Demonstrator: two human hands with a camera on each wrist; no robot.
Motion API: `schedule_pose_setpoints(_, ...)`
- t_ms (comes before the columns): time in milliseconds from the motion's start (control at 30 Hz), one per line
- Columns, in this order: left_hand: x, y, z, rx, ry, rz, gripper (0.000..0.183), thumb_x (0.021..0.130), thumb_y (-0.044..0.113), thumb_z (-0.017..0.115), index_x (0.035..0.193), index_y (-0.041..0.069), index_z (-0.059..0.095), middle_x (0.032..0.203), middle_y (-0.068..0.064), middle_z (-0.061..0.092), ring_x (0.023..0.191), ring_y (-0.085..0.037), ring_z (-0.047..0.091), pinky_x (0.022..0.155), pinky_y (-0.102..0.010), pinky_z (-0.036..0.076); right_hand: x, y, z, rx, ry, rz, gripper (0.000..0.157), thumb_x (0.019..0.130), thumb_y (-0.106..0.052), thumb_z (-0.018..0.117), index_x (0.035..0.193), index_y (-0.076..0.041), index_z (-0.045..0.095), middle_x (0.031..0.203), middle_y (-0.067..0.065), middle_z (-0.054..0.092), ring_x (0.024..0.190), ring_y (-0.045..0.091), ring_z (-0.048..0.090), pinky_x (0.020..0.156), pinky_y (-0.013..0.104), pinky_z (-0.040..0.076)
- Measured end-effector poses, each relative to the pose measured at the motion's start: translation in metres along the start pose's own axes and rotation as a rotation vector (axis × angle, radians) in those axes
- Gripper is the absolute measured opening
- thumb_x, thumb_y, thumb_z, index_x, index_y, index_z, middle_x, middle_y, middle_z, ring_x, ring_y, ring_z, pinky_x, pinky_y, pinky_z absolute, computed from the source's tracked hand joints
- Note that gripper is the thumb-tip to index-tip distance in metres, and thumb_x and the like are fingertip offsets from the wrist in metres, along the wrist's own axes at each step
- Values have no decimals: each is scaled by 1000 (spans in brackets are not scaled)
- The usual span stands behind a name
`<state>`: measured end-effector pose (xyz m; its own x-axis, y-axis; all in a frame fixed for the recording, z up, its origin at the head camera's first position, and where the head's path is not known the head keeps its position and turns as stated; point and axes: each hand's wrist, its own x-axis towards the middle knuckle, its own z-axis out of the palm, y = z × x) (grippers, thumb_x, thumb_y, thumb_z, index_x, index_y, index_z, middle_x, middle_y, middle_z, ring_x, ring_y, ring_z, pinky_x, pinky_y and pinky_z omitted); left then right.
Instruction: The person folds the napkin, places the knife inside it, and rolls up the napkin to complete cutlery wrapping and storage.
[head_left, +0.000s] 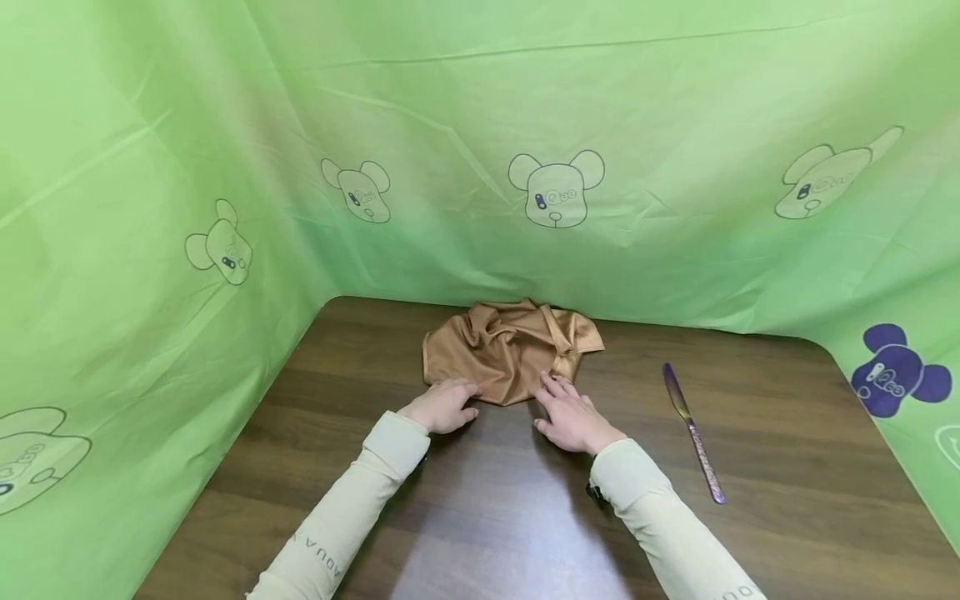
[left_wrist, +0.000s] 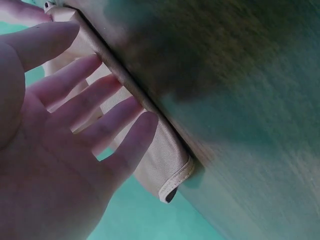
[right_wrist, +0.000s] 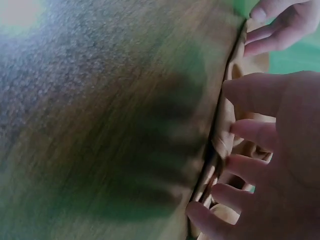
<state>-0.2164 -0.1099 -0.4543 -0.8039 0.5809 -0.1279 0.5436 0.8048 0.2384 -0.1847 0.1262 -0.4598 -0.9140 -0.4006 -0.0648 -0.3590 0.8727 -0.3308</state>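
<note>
A crumpled brown cloth (head_left: 498, 346) with a slight sheen lies at the far edge of the table, its right part folded over on itself. My left hand (head_left: 441, 407) is at the cloth's near left edge, fingers spread and loosely bent. In the left wrist view the fingertips meet the hemmed border of the cloth (left_wrist: 159, 161). On the near right side, my right hand (head_left: 573, 417) has its fingers over the cloth's edge, the thumb apart from them. The right wrist view shows these fingers (right_wrist: 252, 132) spread along the bunched border, not curled round it.
To the right of the cloth, a table knife (head_left: 693, 433) with a purple-tinted blade and patterned handle lies on the dark wooden table (head_left: 787, 467). Green fabric (head_left: 465, 242) printed with bear heads hangs behind and along both sides of the table.
</note>
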Motion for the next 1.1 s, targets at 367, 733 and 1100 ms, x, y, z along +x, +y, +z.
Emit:
schedule_pose_setpoints(367,9,0,-2,-34,47,-101,30,85,26,56,108,6,56,109,-12,48,101,-27,50,86,-39,42,2,0,5,-63,30,-4,42,81,-25,59,121,-13,54,133,10,42,121,31,34,84,53,35)
schedule_pose_setpoints(733,35,1,0,-137,169,-318,72,85,51,48,136,2,30,125,-24,43,99,-34,56,84,-42,45,2,-1,7,-65,70,-31,42,78,-24,64,118,-13,55,119,6,49,110,29,41,77,48,38)
schedule_pose_setpoints(1100,53,13,3,-153,245,-509,86,76,74,35,127,4,41,114,-17,56,99,-35,57,81,-44,44,-3,0,3,-53,36,-73,40,77,-27,66,113,-13,58,119,3,50,109,25,42,77,45,37)
